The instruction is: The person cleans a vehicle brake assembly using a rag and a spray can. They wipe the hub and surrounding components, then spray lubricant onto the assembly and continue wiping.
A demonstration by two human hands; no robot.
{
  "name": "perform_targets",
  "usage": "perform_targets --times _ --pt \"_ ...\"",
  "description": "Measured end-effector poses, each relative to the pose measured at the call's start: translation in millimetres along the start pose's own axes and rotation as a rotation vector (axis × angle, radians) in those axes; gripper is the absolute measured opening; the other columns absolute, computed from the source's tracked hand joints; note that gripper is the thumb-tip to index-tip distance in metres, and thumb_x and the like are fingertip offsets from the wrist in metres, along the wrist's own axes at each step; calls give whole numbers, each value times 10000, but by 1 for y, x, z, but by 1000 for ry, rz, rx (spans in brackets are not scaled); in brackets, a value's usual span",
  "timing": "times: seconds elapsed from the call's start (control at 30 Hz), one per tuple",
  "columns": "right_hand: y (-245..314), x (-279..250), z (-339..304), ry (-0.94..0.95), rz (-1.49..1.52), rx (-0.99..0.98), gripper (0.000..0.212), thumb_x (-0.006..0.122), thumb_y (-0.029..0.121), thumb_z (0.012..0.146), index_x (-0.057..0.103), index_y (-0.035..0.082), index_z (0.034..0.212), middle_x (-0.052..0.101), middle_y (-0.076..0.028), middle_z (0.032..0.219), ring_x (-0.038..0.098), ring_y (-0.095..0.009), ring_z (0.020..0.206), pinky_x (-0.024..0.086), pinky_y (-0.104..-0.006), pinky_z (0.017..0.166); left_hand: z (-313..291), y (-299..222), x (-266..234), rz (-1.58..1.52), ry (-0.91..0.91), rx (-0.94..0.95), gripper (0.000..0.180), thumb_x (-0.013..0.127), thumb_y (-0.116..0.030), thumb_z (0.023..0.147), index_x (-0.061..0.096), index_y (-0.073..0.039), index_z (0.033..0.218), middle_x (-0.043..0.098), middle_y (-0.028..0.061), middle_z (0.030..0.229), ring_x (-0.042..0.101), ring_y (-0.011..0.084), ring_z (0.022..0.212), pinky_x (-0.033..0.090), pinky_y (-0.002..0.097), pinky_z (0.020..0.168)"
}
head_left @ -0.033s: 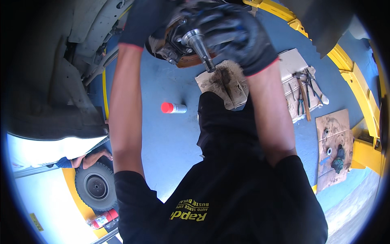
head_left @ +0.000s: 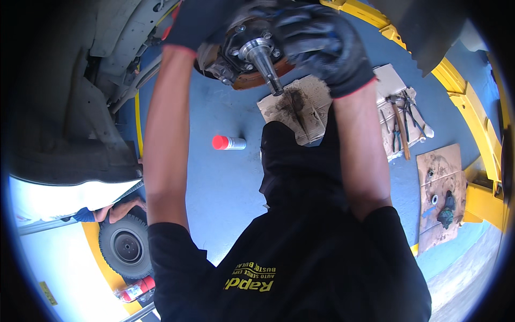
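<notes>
Both gloved hands raised overhead to a wheel hub assembly point(head_left: 252, 56) under a lifted vehicle point(head_left: 80, 107), its bare spindle point(head_left: 264, 64) pointing down toward the camera. Right hand point(head_left: 322, 45) in a black glove, fingers curled and clamped over the hub's right side; left hand point(head_left: 201, 21) closed against its upper left edge, grip partly cut off at the frame's top. On the blue floor point(head_left: 225, 182) below: red-capped spray can point(head_left: 228, 142), stained cardboard point(head_left: 295, 110), hand tools point(head_left: 402, 121) on a second sheet. Spare tyre point(head_left: 126, 247) at lower left.
</notes>
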State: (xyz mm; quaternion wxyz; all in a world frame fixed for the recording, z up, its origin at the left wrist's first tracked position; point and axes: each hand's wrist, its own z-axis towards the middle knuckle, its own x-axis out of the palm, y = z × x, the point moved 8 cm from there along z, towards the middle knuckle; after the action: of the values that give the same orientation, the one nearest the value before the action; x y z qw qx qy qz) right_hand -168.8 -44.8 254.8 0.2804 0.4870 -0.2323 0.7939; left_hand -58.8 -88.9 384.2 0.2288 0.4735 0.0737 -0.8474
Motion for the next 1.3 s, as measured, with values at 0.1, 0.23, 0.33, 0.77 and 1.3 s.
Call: perform_targets --times 0.1,0.23,0.33,0.77,1.3 --pt "29 7 -34 25 -10 -14 88 473 20 1058 511 -40 1006 490 -67 815 439 -75 459 400 -216 383 42 1 57 -21 34 195 206 696 -121 877 804 -69 1045 781 190 1081 750 386 1030 582 456 907" --pt "47 -33 -52 -54 -30 -146 122 446 56 1105 518 -22 1044 465 -40 783 455 -61 455 396 -217 384 80 -6 130 -114 409 -60 260 665 -264 910 819 -106 1048 771 206 1078 732 388 1047 570 463 894" --pt "34 -25 -34 -141 -287 -141 179 456 130 1133 584 24 1066 495 -3 754 471 -60 487 394 -222 416 71 5 110 -258 299 -134 252 661 -227 911 825 -104 1057 774 200 1089 733 350 1097 563 448 913" --pt "-29 -9 27 -108 -77 35 154 563 114 1064 584 -31 1111 529 -39 784 534 -115 562 484 -270 505 -33 36 -11 -64 129 -112 231 711 -129 888 811 -91 1094 791 134 1117 746 332 1061 578 429 938" --pt "54 -36 -48 -346 -384 -302 177 492 156 1139 551 57 1005 504 5 758 481 -43 503 386 -243 427 96 0 155 -38 382 129 237 673 -243 911 818 -78 1000 784 199 1052 749 391 1036 577 492 898"
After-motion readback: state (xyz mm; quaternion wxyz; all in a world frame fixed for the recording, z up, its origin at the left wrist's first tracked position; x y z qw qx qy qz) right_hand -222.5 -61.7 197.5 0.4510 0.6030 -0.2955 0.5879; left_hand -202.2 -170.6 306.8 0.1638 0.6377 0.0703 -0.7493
